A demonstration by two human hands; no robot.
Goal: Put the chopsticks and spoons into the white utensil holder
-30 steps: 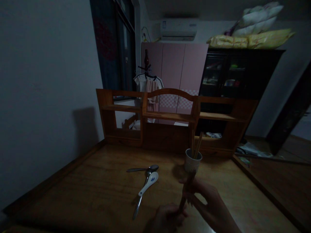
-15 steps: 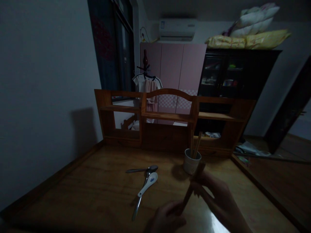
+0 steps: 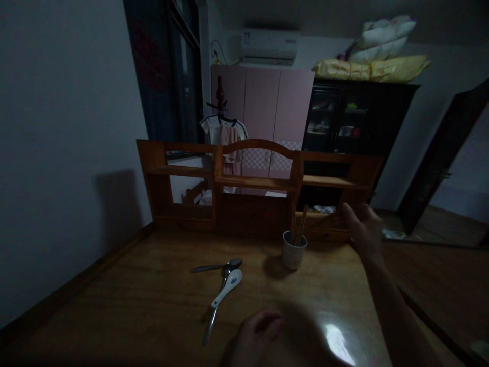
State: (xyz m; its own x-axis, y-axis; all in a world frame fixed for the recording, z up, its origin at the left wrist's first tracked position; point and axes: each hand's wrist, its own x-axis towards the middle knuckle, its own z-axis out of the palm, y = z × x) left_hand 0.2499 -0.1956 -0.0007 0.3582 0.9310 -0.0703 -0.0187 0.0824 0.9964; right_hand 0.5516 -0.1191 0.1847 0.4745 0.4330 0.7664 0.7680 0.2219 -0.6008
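Note:
My right hand (image 3: 362,227) is raised at the right, in front of the shelf, its fingers pinched. Thin, dark chopsticks (image 3: 324,220) seem to point left from it, blurred against the wood. Low in the middle, my left hand (image 3: 260,334) hovers over the table, loosely curled with a gap between thumb and fingers and nothing visible in it. A white cup (image 3: 293,256) stands upright with several wooden chopsticks (image 3: 301,225) leaning in it. Left of it, a white ceramic spoon (image 3: 228,288) lies across a metal spoon (image 3: 209,326), beside another metal spoon (image 3: 214,267).
A wooden shelf unit (image 3: 254,182) runs along the back of the wooden table (image 3: 145,300). A wall (image 3: 69,153) borders the left side. Behind stand a pink wardrobe (image 3: 262,102), a dark cabinet (image 3: 374,122) and a rack with clothes (image 3: 225,133).
My right hand has moved up and right, away from my left hand, taking the chopsticks along. My left hand no longer touches them. The view has shifted slightly right.

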